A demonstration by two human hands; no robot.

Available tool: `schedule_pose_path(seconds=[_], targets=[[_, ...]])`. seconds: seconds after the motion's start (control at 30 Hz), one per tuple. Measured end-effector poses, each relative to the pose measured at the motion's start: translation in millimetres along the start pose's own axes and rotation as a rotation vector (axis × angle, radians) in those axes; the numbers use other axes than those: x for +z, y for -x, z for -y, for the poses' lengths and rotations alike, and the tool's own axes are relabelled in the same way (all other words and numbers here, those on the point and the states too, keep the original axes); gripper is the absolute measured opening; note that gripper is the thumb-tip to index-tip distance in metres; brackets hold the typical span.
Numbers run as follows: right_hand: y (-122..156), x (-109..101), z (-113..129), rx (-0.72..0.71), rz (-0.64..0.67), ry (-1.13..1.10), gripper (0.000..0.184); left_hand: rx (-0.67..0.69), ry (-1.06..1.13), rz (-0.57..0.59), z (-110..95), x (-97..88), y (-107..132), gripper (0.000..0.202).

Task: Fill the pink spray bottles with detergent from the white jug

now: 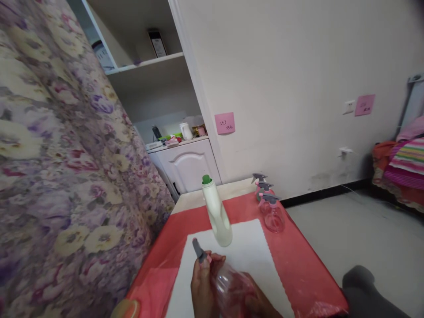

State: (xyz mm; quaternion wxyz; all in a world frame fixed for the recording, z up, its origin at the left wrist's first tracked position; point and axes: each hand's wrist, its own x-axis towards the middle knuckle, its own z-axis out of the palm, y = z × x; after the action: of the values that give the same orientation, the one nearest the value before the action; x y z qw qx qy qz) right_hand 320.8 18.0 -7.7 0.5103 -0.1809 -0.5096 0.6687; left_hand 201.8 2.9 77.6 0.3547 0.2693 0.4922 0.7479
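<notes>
A clear spray bottle [230,287] with a grey and pink trigger head [199,251] lies tilted between my hands, low over the white sheet. My left hand [202,280] is closed around the head and neck. On the bottle's body, my right hand [256,293] is wrapped from the right, its fingers partly hidden by the plastic. Just beyond stands a pale green detergent bottle [218,218] with a green top [206,179]. Several similar spray bottles, the nearest a clear pink-tinted one [274,218], stand in a row at the table's right side.
The white sheet [245,238] covers the middle of a red-covered table [298,269]. A round yellowish object [126,308] sits at the near left corner. A floral curtain [76,176] hangs along the left, and a white cabinet [188,163] stands behind.
</notes>
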Motion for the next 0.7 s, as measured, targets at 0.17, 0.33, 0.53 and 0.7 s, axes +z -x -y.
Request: schedule_pose_path(seconds=[0.17, 0.33, 0.53, 0.7], targets=[[-3, -3, -15, 0.054, 0.018, -0.225, 0.081, -0.027, 0.08, 0.041, -6, 2.4, 2, 0.036], [-1, -2, -18, 0.049, -0.021, -0.24, 0.087, -0.024, 0.197, -0.003, -15, 9.6, 6, 0.037], [1, 4, -13, 0.025, -0.059, -0.294, 0.087, -0.024, 0.181, -0.016, -20, 13.1, 11, 0.036], [2, 7, -16, -0.005, -0.166, -0.203, 0.083, -0.029, 0.14, 0.016, -20, 12.1, 11, 0.034]])
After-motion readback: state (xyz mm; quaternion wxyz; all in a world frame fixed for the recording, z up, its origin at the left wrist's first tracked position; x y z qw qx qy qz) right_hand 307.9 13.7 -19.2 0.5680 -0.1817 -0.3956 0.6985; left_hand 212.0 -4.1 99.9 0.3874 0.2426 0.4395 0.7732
